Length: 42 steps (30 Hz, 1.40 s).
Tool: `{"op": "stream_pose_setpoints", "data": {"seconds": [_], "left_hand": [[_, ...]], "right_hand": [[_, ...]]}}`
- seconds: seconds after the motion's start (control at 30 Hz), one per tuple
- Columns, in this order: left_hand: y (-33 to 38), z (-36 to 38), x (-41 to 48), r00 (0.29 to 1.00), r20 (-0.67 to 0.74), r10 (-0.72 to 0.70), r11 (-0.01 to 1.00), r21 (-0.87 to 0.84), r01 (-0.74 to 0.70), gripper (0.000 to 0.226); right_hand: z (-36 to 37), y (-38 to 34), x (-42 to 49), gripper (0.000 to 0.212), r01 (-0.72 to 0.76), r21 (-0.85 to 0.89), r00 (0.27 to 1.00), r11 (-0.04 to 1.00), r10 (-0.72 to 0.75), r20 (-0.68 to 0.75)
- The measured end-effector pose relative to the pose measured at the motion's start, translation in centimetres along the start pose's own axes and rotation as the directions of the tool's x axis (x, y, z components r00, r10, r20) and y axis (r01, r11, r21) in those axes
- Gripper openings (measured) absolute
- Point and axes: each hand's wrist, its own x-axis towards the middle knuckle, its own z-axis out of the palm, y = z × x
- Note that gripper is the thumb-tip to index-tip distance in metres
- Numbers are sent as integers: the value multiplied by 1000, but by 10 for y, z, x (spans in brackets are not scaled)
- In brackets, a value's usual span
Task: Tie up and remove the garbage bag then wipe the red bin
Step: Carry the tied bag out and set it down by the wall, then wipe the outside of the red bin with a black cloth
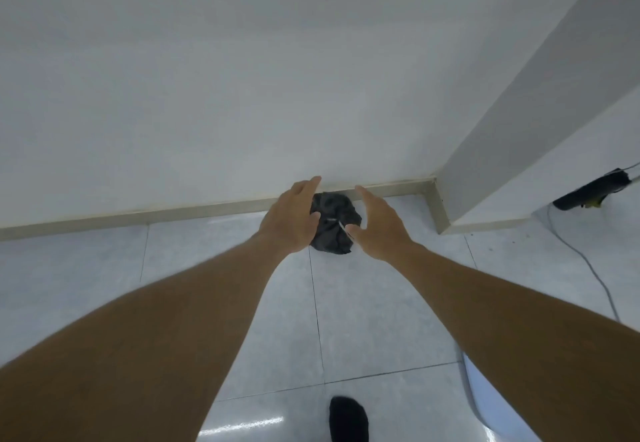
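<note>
A small black garbage bag (333, 223), crumpled and bunched, lies on the pale tiled floor against the baseboard of a white wall. My left hand (292, 218) hovers at its left side with fingers spread, and my right hand (377, 225) hovers at its right side, also spread. Neither hand grips the bag; the left one covers part of its left edge. No red bin is in view.
A white wall fills the upper view, with a beige baseboard (194, 211) along the floor. A white pillar corner (485, 178) juts out at right. Beyond it lies a black object (588, 194) with a grey cable (595, 272) trailing across the tiles. My black-socked foot (348, 419) stands below.
</note>
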Motion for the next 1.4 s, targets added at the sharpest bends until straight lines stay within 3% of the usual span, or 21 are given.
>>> {"op": "stream_pose_setpoints", "data": {"seconds": [0.17,0.4,0.57,0.87,1.13,1.4], "left_hand": [[-2,-6,-14,998,55,-12,993,122,6,65],[26,-44,-59,994,99,39,940,335,-70,63],[70,-85,-133,986,125,112,870,468,-158,63],[188,-167,-290,956,105,274,801,525,-287,63],[336,-173,-403,866,203,457,727,476,-495,61],[479,-112,-504,723,306,619,559,476,-679,64]], "right_hand": [[-5,5,-19,77,-58,-121,997,991,64,47],[-40,-19,-78,75,-72,-300,997,951,70,-18],[-81,-48,-166,80,-109,-332,991,937,78,-105],[-174,-99,-375,80,-239,-299,948,924,156,-277],[-241,-88,-565,81,-401,-147,858,904,314,-406],[-283,-16,-744,84,-570,-17,696,822,471,-542]]}}
